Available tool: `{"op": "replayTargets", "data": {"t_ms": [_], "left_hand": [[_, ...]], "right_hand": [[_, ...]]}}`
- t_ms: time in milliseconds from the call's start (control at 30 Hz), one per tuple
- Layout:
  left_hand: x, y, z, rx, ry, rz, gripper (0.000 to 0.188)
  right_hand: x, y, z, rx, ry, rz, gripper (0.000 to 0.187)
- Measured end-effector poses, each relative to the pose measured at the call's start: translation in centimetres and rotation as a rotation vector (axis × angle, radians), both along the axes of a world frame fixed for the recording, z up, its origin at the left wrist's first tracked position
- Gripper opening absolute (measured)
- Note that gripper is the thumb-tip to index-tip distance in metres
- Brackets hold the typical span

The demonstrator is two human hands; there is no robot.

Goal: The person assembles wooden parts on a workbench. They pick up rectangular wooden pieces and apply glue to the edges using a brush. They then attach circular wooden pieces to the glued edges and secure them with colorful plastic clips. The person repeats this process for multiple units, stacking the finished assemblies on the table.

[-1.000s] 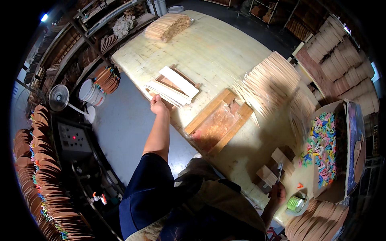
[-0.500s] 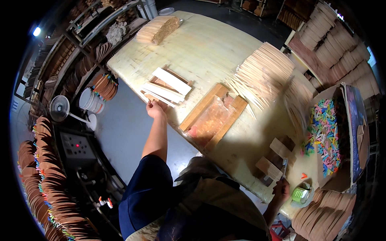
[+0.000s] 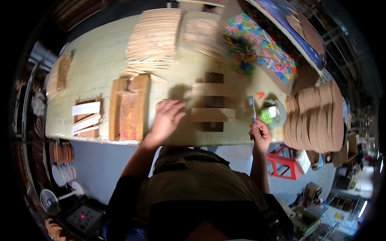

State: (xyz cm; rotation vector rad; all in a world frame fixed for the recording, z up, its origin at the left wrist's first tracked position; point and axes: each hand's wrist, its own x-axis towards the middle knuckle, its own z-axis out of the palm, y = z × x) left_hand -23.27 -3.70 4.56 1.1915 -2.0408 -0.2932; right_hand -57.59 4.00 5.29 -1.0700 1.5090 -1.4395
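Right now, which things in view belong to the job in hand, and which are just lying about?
Likely in the job:
brush, in the grip of the right hand
two pale wood pieces just right of the left hand
green container near the brush

Likely just lying about:
red stool on the floor
fan
white bucket

The person wears a dark, nearly black top with short sleeves: the left sleeve (image 3: 125,193) and right sleeve (image 3: 281,215) end around the elbows. An olive-brown, apron-like garment (image 3: 197,182) covers the front, its cloth creased near the waist. A broad black patch (image 3: 181,217) crosses the chest, too dark to make out. The left hand (image 3: 167,120) and right hand (image 3: 261,134) are bare.
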Motion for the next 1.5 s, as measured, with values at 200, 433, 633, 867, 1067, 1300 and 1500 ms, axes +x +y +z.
{"op": "replayTargets", "data": {"t_ms": [200, 433, 633, 867, 1067, 1300, 1500], "left_hand": [[-9.9, -0.9, 0.2, 0.182, -0.297, -0.219, 0.048], [-11.2, -2.2, -0.5, 0.322, -0.473, -0.248, 0.045], [-11.7, -2.7, 0.4, 0.269, -0.545, -0.284, 0.046], [-11.4, -1.9, -0.7, 0.478, -0.386, -0.233, 0.048], [-11.3, -1.6, -1.0, 0.485, -0.268, -0.239, 0.049], [-11.1, -1.7, -1.4, 0.395, -0.302, -0.250, 0.051], [-12.1, -3.0, 0.0, 0.363, -0.528, -0.315, 0.043]], "right_hand": [[-3.2, 2.2, 0.1, 0.015, -0.093, -0.081, 0.022], [-5.4, 4.0, -1.0, 0.065, -0.102, -0.186, 0.017], [-3.1, 1.8, -3.3, 0.253, -0.209, -0.176, 0.027], [2.9, -4.9, -7.9, 0.055, 0.265, -0.206, 0.038], [3.6, -4.9, -9.0, 0.107, 0.295, -0.234, 0.038], [0.9, -3.8, -10.2, -0.013, 0.116, -0.230, 0.031], [-9.5, 2.5, -2.4, 0.006, 0.564, -0.366, 0.023]]}}
